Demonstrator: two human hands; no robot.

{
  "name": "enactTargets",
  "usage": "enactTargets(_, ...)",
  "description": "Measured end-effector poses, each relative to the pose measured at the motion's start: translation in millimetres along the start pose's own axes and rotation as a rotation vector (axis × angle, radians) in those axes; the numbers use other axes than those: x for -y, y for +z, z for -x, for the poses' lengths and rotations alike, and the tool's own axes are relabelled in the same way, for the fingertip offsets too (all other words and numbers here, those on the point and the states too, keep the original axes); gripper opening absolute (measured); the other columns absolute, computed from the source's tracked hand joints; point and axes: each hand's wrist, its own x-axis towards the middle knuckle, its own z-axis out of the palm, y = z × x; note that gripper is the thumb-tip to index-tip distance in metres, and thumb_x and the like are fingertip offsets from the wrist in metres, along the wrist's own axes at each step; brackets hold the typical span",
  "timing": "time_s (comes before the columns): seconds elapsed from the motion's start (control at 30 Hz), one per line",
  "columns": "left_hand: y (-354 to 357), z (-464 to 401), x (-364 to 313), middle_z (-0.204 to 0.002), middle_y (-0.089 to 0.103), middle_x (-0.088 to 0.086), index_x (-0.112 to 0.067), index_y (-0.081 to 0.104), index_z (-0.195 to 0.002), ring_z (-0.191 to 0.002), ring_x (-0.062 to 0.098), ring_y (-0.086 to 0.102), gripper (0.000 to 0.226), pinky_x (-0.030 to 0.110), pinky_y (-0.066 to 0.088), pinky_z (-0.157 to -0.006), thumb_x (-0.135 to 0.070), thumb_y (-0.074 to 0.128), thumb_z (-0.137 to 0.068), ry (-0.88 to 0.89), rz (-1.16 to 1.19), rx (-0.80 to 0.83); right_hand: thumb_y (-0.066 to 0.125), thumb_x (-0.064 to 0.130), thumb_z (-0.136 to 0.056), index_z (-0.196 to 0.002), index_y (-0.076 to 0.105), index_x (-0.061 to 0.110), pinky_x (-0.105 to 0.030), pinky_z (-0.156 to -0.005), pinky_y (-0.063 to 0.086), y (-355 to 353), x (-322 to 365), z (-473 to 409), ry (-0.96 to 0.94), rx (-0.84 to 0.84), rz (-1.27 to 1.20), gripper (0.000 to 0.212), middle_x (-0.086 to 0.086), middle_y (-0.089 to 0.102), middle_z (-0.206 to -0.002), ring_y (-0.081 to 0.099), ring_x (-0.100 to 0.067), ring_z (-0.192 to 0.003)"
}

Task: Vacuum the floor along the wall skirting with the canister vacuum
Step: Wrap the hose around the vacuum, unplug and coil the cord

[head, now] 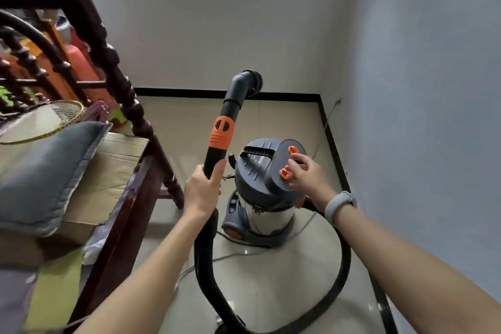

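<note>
While gripping wand [217,154], left hand [202,192].

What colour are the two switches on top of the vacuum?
Orange switches, set in the vacuum's grey lid; clear in the head view.

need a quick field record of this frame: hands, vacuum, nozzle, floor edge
left hand: grips the black wand below its orange collar
right hand: fingers spread over the orange switches on the lid panel
canister vacuum: upright on the tiled floor, near the corner
nozzle: raised off the floor, round brush head
hose: loops from wand round to canister
skirting: black strip along both walls
</note>
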Motion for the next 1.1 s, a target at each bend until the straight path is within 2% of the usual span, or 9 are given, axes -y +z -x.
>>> enactTargets(0.13,5,-69,17,-0.074,0.061,0.008,-0.012,0.053,-0.091,-0.068,0.021,0.060,0.043,0.027,0.040,-0.055,-0.054,0.047,-0.090,-0.022,-0.090,0.005,0.048,0.020,-0.099,-0.133,0.046,0.011,-0.030,-0.076,0.053,21,-16,-64,0.066,-0.013,0.125,0.035,-0.011,0.054,-0.111,0.054,-0.009,-0.081)
enactTargets(0.3,40,-118,50,-0.075,0.058,0.003,-0.015,0.050,-0.094,-0.073,0.023,0.058,0.039,0.033,0.042,-0.063,-0.054,0.049,-0.090,-0.072,-0.166,0.082,0.051,0.022,-0.097,-0.130,0.050,0.013,-0.045,-0.093,0.050,28,-61,-137,0.169,-0.042,0.309,0.034,-0.012,0.057,-0.117,0.057,-0.025,-0.100)
enactTargets(0.43,74,-141,81,-0.073,0.058,0.001,-0.016,0.051,-0.092,-0.076,0.025,0.057,0.034,0.035,0.042,-0.067,-0.050,0.052,-0.090,-0.129,-0.196,0.091,0.049,0.020,-0.096,-0.129,0.052,0.008,-0.042,-0.101,0.041,24,-109,-199,0.215,-0.047,0.539,0.034,-0.017,0.055,-0.127,0.051,-0.033,-0.117)
enactTargets(0.57,113,-150,111,-0.074,0.057,0.001,-0.014,0.052,-0.092,-0.078,0.028,0.055,0.034,0.037,0.042,-0.068,-0.049,0.052,-0.089,-0.184,-0.222,0.045,0.054,0.018,-0.093,-0.123,0.055,0.005,-0.040,-0.099,0.040,25,-163,-249,0.202,0.000,0.759,0.032,-0.020,0.053,-0.125,0.051,-0.038,-0.115)
enactTargets(0.67,141,-150,126,-0.075,0.057,0.002,-0.014,0.050,-0.094,-0.079,0.030,0.054,0.036,0.039,0.042,-0.069,-0.049,0.053,-0.088,-0.212,-0.259,0.043,0.057,0.017,-0.092,-0.110,0.056,0.002,-0.041,-0.095,0.040,20,-191,-264,0.131,0.029,0.844,0.023,-0.019,0.054,-0.114,0.051,-0.036,-0.107)
enactTargets(0.8,175,-148,129,-0.074,0.056,0.002,-0.017,0.050,-0.091,-0.079,0.031,0.054,0.037,0.040,0.040,-0.069,-0.054,0.053,-0.085,-0.247,-0.281,0.053,0.056,0.009,-0.091,-0.092,0.053,-0.001,-0.037,-0.083,0.036,5,-208,-271,-0.106,0.137,0.894,0.011,-0.018,0.052,-0.098,0.048,-0.032,-0.092)
enactTargets(0.87,190,-147,126,-0.071,0.053,-0.001,-0.018,0.049,-0.091,-0.078,0.030,0.052,0.036,0.037,0.036,-0.066,-0.052,0.053,-0.085,-0.265,-0.272,0.037,0.058,0.002,-0.087,-0.088,0.053,-0.002,-0.042,-0.077,0.039,-1,-209,-275,-0.253,0.202,0.950,0.007,-0.019,0.052,-0.092,0.047,-0.035,-0.084)
enactTargets(1.0,208,-147,121,-0.067,0.049,-0.006,-0.018,0.048,-0.091,-0.077,0.029,0.050,0.035,0.035,0.031,-0.065,-0.051,0.053,-0.086,-0.309,-0.272,-0.014,0.064,-0.005,-0.074,-0.078,0.053,-0.001,-0.043,-0.053,0.049,-11,-210,-282,-0.515,0.335,1.003,0.012,-0.017,0.053,-0.078,0.050,-0.035,-0.067)
enactTargets(1.1,216,-148,120,-0.069,0.051,-0.004,-0.015,0.050,-0.093,-0.077,0.029,0.050,0.037,0.035,0.031,-0.065,-0.052,0.052,-0.087,-0.338,-0.272,-0.027,0.061,0.009,-0.087,-0.089,0.056,-0.002,-0.046,-0.067,0.047,-22,-206,-295,-0.502,0.451,0.994,0.012,-0.017,0.055,-0.092,0.050,-0.033,-0.084)
